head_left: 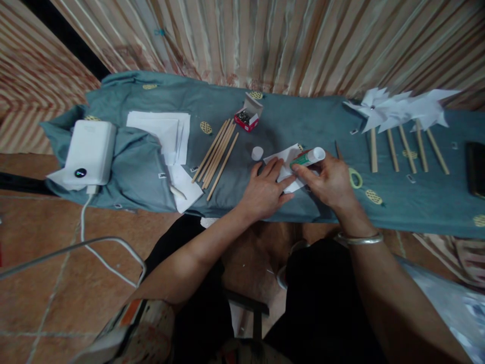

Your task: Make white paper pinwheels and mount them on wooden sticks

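Observation:
My right hand (329,181) is closed around a green-and-white glue stick (308,157), its lower end down at a piece of white paper (286,154). Flat on that paper, fingers spread, my left hand (267,188) presses it against the cloth. A white cap (257,153) stands just beyond my left fingertips. Scissors with a light green handle (355,178) lie beside my right hand, partly hidden by it. Left of my hands is a group of wooden sticks (217,156), and behind them sits an open red box (247,119) of small metal pieces.
Several white paper pinwheels (401,112) on wooden sticks lie at the right. Stacked white paper (178,132) and a white power bank (90,151) with a cable are on the left of the cloth-covered table (303,114). A dark object (476,167) lies at the far right edge.

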